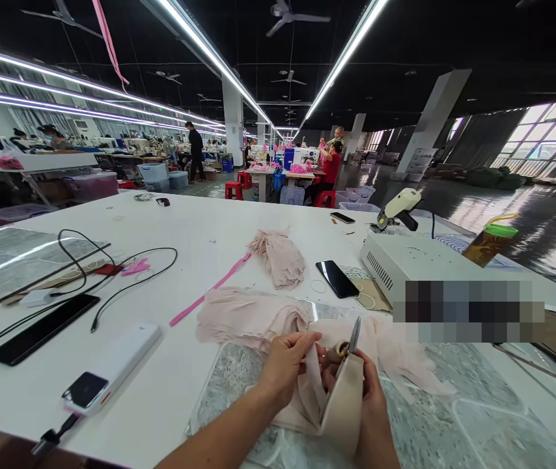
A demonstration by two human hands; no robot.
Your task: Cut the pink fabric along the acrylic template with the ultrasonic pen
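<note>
Evidently, the left hand [282, 366] pinches thin pale-pink fabric [312, 374] at the broad white worktop's [194, 228] six o'clock, seemingly to steady it; the right hand [372, 394] is closed around a pointed metal-bladed cutter [355, 335], tip toward one, probably clear of the fingers. A bunched pale-pink cloth pile [280, 259] lies toward eleven, apparently kept within reach.

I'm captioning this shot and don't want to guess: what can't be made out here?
All in the head view:
Bladed tool: lower part hidden behind the beige strip.
Right hand: partly hidden by that strip.
Left forearm: cut off by bottom edge.
White box: front partly covered by pixel blocks.
</note>
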